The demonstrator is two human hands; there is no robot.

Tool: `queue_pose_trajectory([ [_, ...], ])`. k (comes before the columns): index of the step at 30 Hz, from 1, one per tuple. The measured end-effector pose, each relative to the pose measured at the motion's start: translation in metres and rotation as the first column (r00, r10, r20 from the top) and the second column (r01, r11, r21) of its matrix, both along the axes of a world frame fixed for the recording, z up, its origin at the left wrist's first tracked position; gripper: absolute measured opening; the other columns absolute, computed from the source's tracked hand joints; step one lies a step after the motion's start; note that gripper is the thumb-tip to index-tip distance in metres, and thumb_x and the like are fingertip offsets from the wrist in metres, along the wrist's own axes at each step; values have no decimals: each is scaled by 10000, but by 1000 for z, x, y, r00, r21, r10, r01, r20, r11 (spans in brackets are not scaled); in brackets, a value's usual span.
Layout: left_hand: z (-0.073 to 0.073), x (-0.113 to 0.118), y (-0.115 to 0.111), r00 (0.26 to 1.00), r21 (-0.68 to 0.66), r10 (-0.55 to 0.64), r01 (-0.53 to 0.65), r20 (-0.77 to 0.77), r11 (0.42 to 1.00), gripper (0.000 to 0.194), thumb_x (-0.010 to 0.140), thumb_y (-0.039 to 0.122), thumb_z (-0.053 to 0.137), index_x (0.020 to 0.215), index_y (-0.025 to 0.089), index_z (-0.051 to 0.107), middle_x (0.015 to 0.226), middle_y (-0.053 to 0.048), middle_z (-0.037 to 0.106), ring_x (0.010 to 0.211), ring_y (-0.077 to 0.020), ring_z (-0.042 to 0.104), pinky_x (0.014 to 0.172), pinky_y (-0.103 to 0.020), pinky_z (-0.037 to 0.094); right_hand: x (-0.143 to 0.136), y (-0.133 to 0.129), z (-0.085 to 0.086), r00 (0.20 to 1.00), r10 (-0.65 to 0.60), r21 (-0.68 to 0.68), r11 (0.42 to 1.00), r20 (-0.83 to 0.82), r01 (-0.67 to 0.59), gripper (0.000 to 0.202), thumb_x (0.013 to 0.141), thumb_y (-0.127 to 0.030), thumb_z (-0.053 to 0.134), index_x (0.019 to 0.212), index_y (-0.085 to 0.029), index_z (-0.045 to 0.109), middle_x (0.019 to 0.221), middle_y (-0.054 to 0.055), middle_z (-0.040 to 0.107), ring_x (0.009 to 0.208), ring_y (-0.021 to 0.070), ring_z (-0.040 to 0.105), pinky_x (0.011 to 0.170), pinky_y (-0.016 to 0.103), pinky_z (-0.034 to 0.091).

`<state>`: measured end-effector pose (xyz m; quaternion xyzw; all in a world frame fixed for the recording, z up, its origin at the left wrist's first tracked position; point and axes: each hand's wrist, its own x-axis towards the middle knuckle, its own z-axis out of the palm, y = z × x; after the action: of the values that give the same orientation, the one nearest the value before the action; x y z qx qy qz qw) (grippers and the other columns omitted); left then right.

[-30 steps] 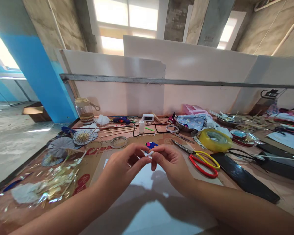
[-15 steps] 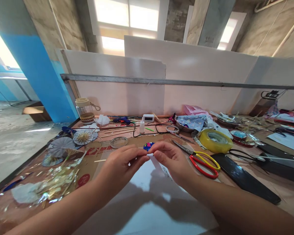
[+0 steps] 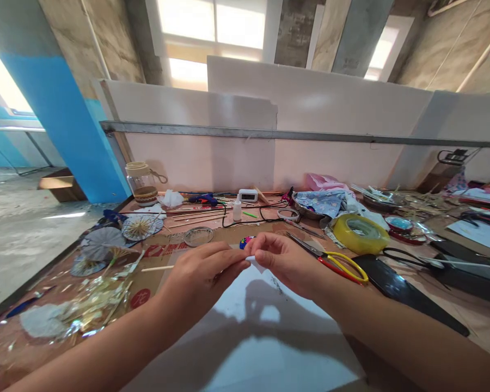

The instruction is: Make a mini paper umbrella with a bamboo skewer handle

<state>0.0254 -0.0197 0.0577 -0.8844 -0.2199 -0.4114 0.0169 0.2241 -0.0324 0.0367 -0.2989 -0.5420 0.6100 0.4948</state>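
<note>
My left hand (image 3: 212,272) and my right hand (image 3: 288,264) meet over a white sheet (image 3: 245,354) at the middle of the table. Between their fingertips is a small rolled white paper piece (image 3: 251,258), pinched from both sides. A thin pale stick (image 3: 157,268) sticks out to the left behind my left hand. Just beyond the fingers a blue patterned piece (image 3: 245,241) shows, partly hidden by my right hand. Red and yellow scissors (image 3: 330,259) lie beside my right wrist, their red handle partly covered.
Yellow tape (image 3: 359,234) and a black case (image 3: 410,294) lie to the right. Paper fans (image 3: 102,245) and shiny scraps (image 3: 93,305) are on the left. A small white bottle (image 3: 237,209), a white timer (image 3: 248,195) and a jar (image 3: 141,182) stand behind.
The pale stick reaches further left. My right hand and forearm have shifted slightly, covering more of the red scissor handle and the blue patterned piece.
</note>
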Motion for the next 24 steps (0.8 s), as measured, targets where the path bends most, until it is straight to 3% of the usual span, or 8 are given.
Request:
queue_pose_trajectory([
  [4, 4, 0, 0, 999, -134, 34, -29, 38, 991, 165, 942, 269, 614, 864, 184, 732, 683, 7, 706, 569, -95, 603, 532, -185, 446, -4, -8, -4, 976, -181, 146, 976, 119, 163, 407, 765, -605, 741, 825, -216, 640, 806, 0, 622, 767, 159, 543, 715, 288, 414],
  [8, 6, 0, -3, 998, -236, 26, -10, 65, 972, 123, 921, 260, 640, 885, 202, 742, 750, 13, 747, 567, -85, 595, 533, -182, 436, -7, -16, -9, 916, -343, 306, 912, 208, 272, 278, 805, -474, 763, 904, -246, 635, 900, 4, 662, 874, 178, 582, 793, 309, 428],
  [12, 6, 3, -6, 996, -377, -4, 37, 88, 926, 152, 923, 266, 621, 887, 203, 754, 717, 17, 735, 576, -90, 598, 529, -187, 425, -10, -19, -11, 893, -408, 387, 867, 189, 314, 179, 814, -340, 770, 905, -258, 639, 869, -11, 670, 859, 166, 593, 820, 314, 440],
  [18, 2, 6, -5, 991, -565, -11, 83, 131, 821, 206, 918, 305, 602, 822, 190, 743, 684, 14, 708, 593, -99, 579, 551, -198, 425, -12, -22, -7, 907, -414, 303, 877, 77, 374, 67, 812, -298, 741, 818, -243, 702, 756, -12, 682, 699, 145, 609, 665, 288, 487],
  [24, -3, 8, -5, 981, -715, 20, 125, 191, 688, 223, 913, 367, 596, 861, 185, 716, 618, 32, 609, 555, -96, 529, 525, -201, 422, -12, -22, -4, 912, -405, 258, 889, 60, 378, 45, 798, -276, 755, 806, -241, 728, 712, -28, 669, 682, 122, 604, 648, 252, 486],
])
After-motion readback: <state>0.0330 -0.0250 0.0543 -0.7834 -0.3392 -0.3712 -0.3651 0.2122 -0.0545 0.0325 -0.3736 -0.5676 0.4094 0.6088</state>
